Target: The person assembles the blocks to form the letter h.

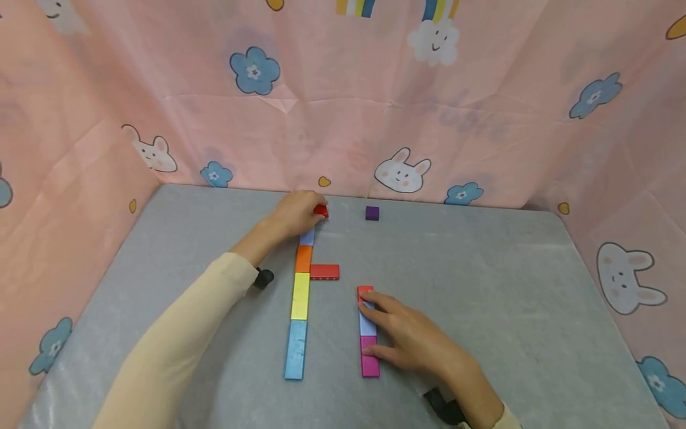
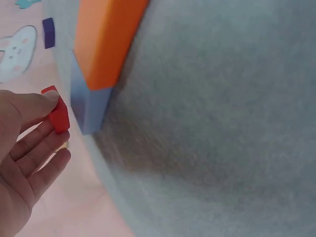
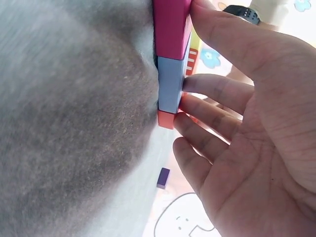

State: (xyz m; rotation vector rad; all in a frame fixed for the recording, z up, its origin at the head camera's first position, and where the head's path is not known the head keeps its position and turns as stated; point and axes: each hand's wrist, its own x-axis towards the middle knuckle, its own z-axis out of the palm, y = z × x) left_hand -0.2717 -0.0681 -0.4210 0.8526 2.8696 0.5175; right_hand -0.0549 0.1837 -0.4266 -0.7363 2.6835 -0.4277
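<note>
My left hand (image 1: 295,213) pinches a small red block (image 2: 59,114) between thumb and fingers, at the far end of the left row. That row runs from a light blue block (image 1: 296,350) through a yellow block (image 1: 301,296) and an orange block (image 1: 303,259) to a periwinkle block (image 1: 307,237). Over the right row, my right hand (image 1: 412,336) rests its fairly straight fingers and thumb on top. In that row lie a magenta block (image 1: 370,356), another periwinkle block (image 3: 170,81) and a short red block (image 3: 166,120).
A red block (image 1: 324,272) lies crosswise, touching the left row's right side. A small purple block (image 1: 372,213) stands alone near the table's back edge. Behind the grey table (image 1: 509,310) hangs a pink patterned cloth (image 1: 332,119), which also borders both sides.
</note>
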